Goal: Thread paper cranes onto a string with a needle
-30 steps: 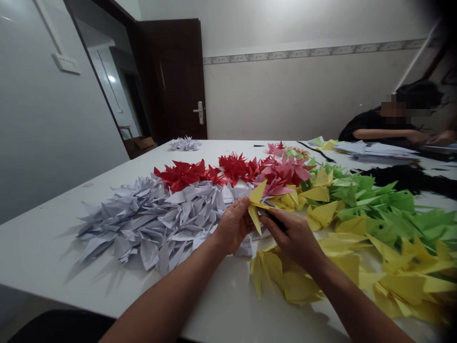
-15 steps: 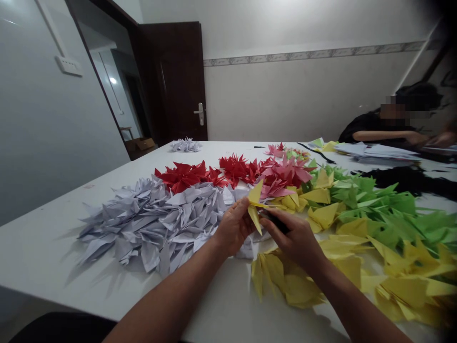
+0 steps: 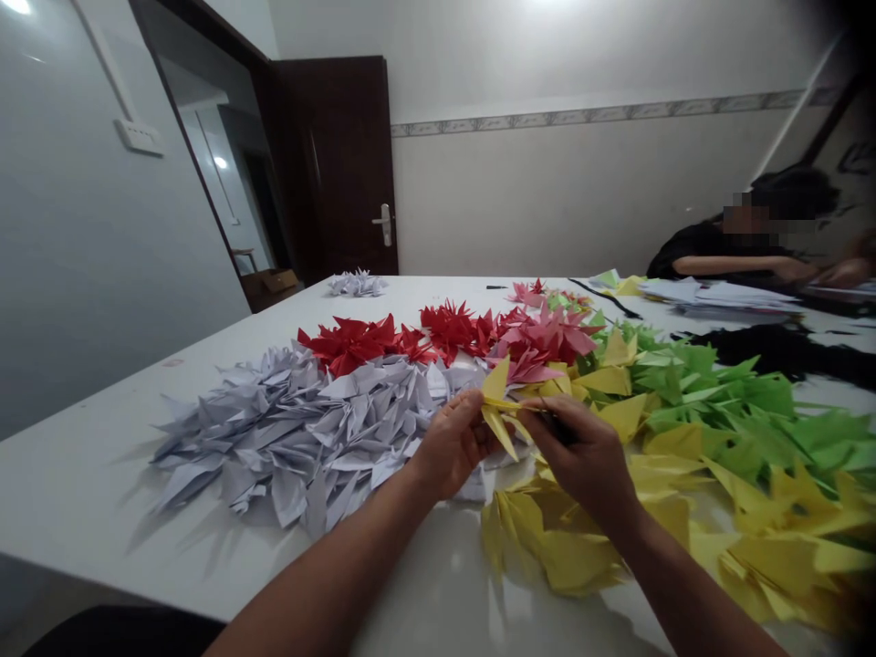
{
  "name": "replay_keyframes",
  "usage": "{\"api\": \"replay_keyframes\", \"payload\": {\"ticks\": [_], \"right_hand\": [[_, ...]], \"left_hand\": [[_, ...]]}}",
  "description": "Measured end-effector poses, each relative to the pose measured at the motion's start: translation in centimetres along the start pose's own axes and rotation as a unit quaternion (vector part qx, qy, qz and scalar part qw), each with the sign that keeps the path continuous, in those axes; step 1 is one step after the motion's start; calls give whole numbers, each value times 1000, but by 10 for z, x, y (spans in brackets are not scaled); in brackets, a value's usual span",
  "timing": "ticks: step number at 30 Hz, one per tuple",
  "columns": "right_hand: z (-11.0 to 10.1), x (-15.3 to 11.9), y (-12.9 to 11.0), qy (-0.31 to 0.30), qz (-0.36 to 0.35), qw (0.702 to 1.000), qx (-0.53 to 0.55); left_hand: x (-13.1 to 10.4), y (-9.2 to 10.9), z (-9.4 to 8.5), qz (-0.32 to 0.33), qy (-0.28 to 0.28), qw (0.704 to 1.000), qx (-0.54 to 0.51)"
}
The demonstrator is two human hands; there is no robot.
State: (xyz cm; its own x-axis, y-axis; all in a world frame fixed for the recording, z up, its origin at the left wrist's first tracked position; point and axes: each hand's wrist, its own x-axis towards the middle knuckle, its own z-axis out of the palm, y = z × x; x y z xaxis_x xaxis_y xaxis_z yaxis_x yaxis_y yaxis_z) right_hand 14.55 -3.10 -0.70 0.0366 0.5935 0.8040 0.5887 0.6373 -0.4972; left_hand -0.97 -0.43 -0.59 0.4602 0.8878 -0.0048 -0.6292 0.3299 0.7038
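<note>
Between the fingertips of my left hand point(image 3: 457, 447) is a yellow folded paper crane point(image 3: 498, 391), its pointed wings spread up and down. My right hand point(image 3: 581, 456) closes around a small tool with a black handle point(image 3: 562, 429), mostly hidden in the palm. The right thumb and fingertips meet the crane's right-hand point. Whether the tool's tip touches the paper cannot be made out. Below the right hand lies a heap of yellow paper cranes point(image 3: 568, 547), and a heap of white paper cranes point(image 3: 287, 438) spreads to the left of my hands.
Red paper cranes point(image 3: 352, 342) and pink ones point(image 3: 547, 336) lie behind the white heap. Green paper cranes point(image 3: 739, 401) lie to the right, near black strands point(image 3: 773, 351). A co-worker point(image 3: 712, 246) sits at the far right by a stack of white paper point(image 3: 718, 294).
My right fingers have moved in against the crane's right-hand point, and the black handle has sunk deeper into the hand. The crane has shifted slightly right and tilted.
</note>
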Motion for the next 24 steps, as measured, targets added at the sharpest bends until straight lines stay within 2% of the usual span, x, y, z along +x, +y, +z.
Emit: {"api": "replay_keyframes", "payload": {"ticks": [3, 5, 9, 11, 13, 16, 20, 22, 24], "right_hand": [[-12, 6, 8, 60, 72, 995, -31], [-23, 10, 16, 76, 137, 986, -61], [-38, 16, 31, 26, 213, 974, -68], [-41, 17, 36, 12, 223, 972, -67], [-43, 18, 38, 24, 229, 968, -104], [-46, 20, 43, 40, 247, 936, -248], [-56, 20, 59, -46, 280, 875, -393], [-60, 17, 70, -74, 275, 864, -416], [-62, 14, 81, -75, 243, 870, -423]], "left_hand": [[-3, 5, 3, 6, 38, 999, 18], [-5, 8, 5, 7, 58, 998, 22], [-6, 10, 6, 9, 60, 998, 25], [-7, 10, 6, 7, 56, 998, 26], [-7, 10, 6, 3, 54, 998, 24], [-6, 10, 6, 2, 52, 998, 22], [-6, 10, 5, 3, 44, 999, 24], [-6, 10, 5, 1, 39, 999, 25], [-6, 10, 5, 0, 34, 999, 27]]}}
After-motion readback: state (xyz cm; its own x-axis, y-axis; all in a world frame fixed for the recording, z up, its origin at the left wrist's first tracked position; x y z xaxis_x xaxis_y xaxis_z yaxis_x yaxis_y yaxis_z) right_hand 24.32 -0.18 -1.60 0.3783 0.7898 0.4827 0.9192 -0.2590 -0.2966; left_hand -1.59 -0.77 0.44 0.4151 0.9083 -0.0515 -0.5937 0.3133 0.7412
